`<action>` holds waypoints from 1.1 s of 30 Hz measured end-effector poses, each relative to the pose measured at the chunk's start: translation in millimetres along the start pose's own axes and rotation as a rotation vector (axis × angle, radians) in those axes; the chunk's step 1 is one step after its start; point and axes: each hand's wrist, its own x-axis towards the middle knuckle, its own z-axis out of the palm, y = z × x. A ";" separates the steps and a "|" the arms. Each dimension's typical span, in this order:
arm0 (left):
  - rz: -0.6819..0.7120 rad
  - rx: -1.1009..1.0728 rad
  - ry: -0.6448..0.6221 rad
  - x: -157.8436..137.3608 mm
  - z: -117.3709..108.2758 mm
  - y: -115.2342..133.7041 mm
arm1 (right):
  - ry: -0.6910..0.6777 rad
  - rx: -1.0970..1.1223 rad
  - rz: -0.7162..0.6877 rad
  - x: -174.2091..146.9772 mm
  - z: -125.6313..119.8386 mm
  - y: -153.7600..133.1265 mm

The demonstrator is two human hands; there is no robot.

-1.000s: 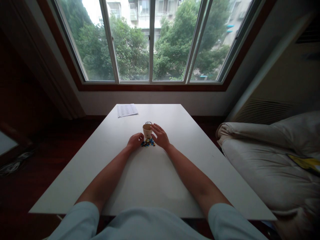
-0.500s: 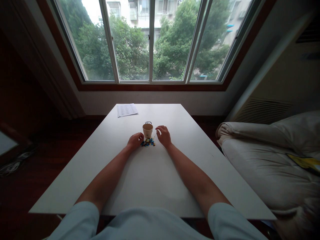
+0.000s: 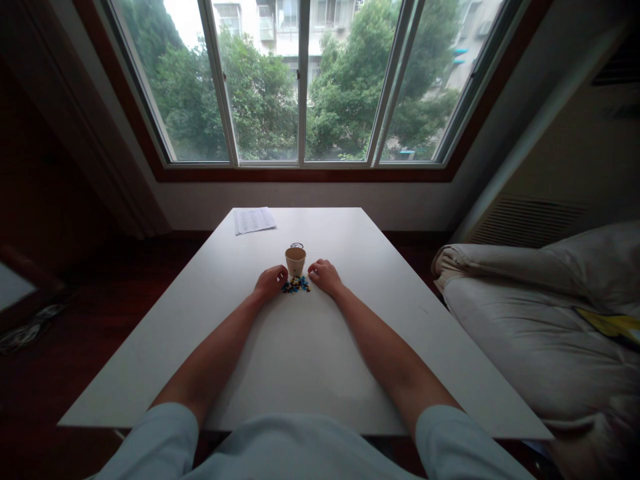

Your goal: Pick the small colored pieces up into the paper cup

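A brown paper cup (image 3: 295,264) stands upright near the middle of the white table (image 3: 300,360). Right in front of it lies a loose pile of small beads or pellets (image 3: 296,286), blue, yellow and dark. My left hand (image 3: 271,281) rests at the pile's left side with its fingers curled together; anything held in them is hidden. At the right, my right hand (image 3: 326,276) is low over the table, its thumb and fingers bent and slightly apart, close to the cup and the beads. I see nothing between its fingertips.
Behind the cup lies a thin dark loop (image 3: 297,245), partly hidden. Printed paper sheets (image 3: 255,220) lie at the table's far left corner. A pale sofa (image 3: 505,313) stands along the right, and a window (image 3: 300,100) is beyond the far edge.
My right hand has come down and slightly left, from beside the cup's rim to nearer the beads, with its fingers closer together. My left hand and the cup stay put.
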 end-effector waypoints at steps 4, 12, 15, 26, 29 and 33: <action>-0.005 -0.001 -0.005 0.5 -0.3 0.2 | 0.003 0.005 -0.008 0.2 2.8 0.6; -0.007 -0.018 -0.006 -0.6 -2.0 1.4 | 0.158 0.265 0.056 4.6 3.8 -0.2; 0.001 -0.015 0.004 -0.7 -0.6 0.9 | 0.247 0.461 0.137 9.5 -0.6 -3.6; 0.004 -0.005 0.000 0.0 1.7 0.2 | 0.425 0.614 0.178 26.5 -8.2 -33.7; 0.016 -0.017 -0.001 0.1 2.4 -0.8 | 0.427 0.600 0.178 27.2 -6.4 -31.5; 0.019 -0.016 0.001 0.1 3.6 -1.2 | 0.406 0.594 0.165 26.5 -5.4 -29.9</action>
